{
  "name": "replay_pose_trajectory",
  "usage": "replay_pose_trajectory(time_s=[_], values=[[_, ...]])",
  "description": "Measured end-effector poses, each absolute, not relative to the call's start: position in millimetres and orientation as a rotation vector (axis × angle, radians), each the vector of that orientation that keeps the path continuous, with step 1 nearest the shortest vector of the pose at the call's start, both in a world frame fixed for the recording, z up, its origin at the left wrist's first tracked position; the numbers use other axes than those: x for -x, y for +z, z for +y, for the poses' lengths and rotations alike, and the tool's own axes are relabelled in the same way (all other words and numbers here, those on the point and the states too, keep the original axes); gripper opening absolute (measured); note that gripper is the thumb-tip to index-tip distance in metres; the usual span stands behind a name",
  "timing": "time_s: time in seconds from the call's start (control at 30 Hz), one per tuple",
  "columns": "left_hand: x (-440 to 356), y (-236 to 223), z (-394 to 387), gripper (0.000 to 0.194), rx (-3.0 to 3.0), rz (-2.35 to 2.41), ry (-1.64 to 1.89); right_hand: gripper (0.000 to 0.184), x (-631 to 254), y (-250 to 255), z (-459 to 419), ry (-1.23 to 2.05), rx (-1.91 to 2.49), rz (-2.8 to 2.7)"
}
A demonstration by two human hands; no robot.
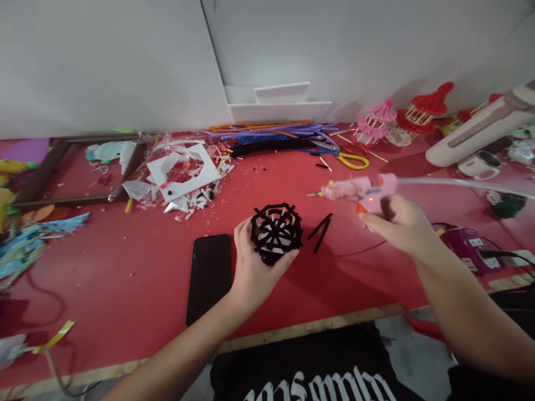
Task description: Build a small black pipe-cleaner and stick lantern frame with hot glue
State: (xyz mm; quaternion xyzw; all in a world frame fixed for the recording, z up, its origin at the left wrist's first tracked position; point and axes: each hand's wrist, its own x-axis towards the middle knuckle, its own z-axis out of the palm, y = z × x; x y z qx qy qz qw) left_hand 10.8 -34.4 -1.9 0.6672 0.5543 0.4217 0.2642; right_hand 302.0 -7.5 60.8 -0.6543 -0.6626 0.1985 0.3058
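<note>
The left hand (252, 271) grasps a rounded, webbed black pipe-cleaner frame (276, 229); the right hand (404, 227) clasps a pink glue gun (353, 189) with a translucent glue stick (455, 183).

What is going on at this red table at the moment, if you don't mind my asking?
A person is working with both hands at the red table. The left hand holds a small black frame with spoke-like bars, while the right hand grips a pink glue gun, its nozzle pointing left and apart from the frame. Loose black strips lie to the right of the frame, and a dark phone lies beside the left hand.
</note>
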Motion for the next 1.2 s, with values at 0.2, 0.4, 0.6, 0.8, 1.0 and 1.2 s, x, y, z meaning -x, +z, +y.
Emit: replay_pose_trajectory(time_s=[0.2, 0.4, 0.6, 0.8, 1.0, 1.2], values=[[-13.4, -11.3, -41.6, 0.085, -1.858, 1.353, 1.052, 0.029, -302.8, 26.1, 25.9, 0.311, 2.0, -1.887], [-6.9, -7.7, -42.0, 0.086, -2.01, 1.387, 0.975, 0.015, -300.0, -9.5, 32.7, 0.221, 1.991, -1.981], [15.4, -3.2, -49.3, 0.094, -2.143, 1.317, 0.861, 0.028, -298.3, -2.7, 17.6, 0.191, 1.769, -2.155], [40.1, 0.4, -39.4, 0.073, -1.93, 1.192, 1.307, 0.02, -292.6, 2.1, 4.7, 0.491, 1.354, -2.516], [45.7, 36.3, -27.0, 0.041, -1.878, 1.353, 1.636, 0.017, -292.1, 30.0, 2.4, 0.617, 1.256, -2.524], [36.4, 88.4, -23.8, 0.042, -2.245, 0.948, 1.104, 0.012, -266.8, 99.6, -0.7, 0.438, 1.062, -2.219]])
